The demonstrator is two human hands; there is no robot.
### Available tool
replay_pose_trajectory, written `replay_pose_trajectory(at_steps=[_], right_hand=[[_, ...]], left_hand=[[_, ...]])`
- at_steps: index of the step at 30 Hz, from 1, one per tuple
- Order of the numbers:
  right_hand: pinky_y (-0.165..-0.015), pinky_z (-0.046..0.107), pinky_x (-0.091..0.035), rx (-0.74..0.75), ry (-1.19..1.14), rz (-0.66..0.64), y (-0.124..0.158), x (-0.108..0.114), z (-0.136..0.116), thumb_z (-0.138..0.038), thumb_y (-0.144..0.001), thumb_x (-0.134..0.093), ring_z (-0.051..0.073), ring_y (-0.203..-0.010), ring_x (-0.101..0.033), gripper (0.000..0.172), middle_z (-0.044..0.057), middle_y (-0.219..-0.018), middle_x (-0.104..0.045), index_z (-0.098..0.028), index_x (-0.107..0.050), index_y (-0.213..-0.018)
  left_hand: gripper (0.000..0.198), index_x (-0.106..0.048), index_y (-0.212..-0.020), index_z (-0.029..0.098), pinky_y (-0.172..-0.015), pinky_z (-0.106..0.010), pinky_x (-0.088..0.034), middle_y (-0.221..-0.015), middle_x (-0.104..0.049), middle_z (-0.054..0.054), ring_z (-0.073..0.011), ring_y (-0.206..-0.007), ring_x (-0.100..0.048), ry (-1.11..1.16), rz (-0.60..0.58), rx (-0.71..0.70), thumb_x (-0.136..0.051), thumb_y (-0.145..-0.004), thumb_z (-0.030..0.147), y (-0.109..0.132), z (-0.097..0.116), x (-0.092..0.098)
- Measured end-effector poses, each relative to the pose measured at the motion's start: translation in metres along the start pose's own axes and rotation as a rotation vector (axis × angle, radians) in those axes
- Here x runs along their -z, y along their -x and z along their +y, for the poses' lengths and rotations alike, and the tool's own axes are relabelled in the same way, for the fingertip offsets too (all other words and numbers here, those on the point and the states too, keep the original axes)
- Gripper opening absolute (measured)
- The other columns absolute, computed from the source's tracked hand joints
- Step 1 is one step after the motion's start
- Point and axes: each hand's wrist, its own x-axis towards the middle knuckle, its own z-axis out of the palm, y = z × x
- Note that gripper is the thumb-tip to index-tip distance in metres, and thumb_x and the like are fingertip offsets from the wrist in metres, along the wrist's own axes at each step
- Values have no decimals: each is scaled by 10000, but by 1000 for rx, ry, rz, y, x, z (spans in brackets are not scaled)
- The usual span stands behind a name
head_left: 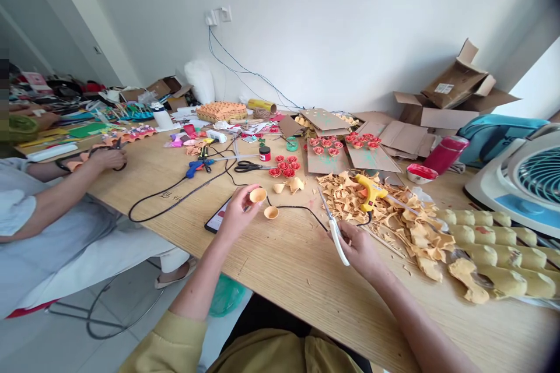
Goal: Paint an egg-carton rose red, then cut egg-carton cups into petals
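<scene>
Pinched in my left hand (pixel 240 208) is a small orange egg-carton cup (pixel 258 196), its hollow side facing me. A second such cup (pixel 271 213) rests on the table just right of it. My right hand (pixel 357 245) grips white-handled scissors (pixel 336 240), whose blades point away toward the scrap heap. Under my left wrist lies a phone (pixel 217 215), partly covered. Beyond the cups are two cut carton pieces (pixel 296 185) and a cluster of red paper-pulp flowers (pixel 285 166).
A yellow glue gun (pixel 370 191) lies on a heap of carton scraps (pixel 341 195); egg trays (pixel 503 250) and a fan (pixel 525 169) stand at right. Black scissors (pixel 251 167), a red paint jar (pixel 265 154) and a blue glue gun (pixel 198 168) sit ahead. A co-worker's hands (pixel 107 158) hold scissors at left.
</scene>
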Motion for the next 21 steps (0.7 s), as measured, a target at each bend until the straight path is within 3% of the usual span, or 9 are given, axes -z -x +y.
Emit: replay_pose_trajectory(at_steps=[4, 12, 21], right_hand=[[-565, 268, -336, 11, 0, -6, 0, -2, -1, -530, -956, -461, 127, -576, -438, 414, -17, -610, -499, -218, -466, -685], [-563, 268, -342, 28, 21, -3, 2, -1, -1, -567, -958, -440, 126, -566, -435, 447, -17, -595, -489, -222, -446, -674], [-551, 265, -339, 43, 16, 0, 1, -3, -3, -567, -948, -454, 123, -556, -423, 449, -25, -579, -469, -225, -430, -657]], left_hand=[[398, -642, -1193, 193, -927, -412, -573, -1224, -650, -109, -234, -1024, -685, -177, -64, 70, -652, -808, 293, -10, -21, 17], [337, -663, -1164, 183, -1005, -436, -522, -1174, -700, -113, -268, -1088, -667, -559, -240, -27, -598, -837, 138, -15, -23, 2], [423, -599, -1271, 181, -1063, -445, -500, -1263, -669, -129, -267, -1183, -639, -645, -314, -41, -541, -860, 95, -7, -26, 6]])
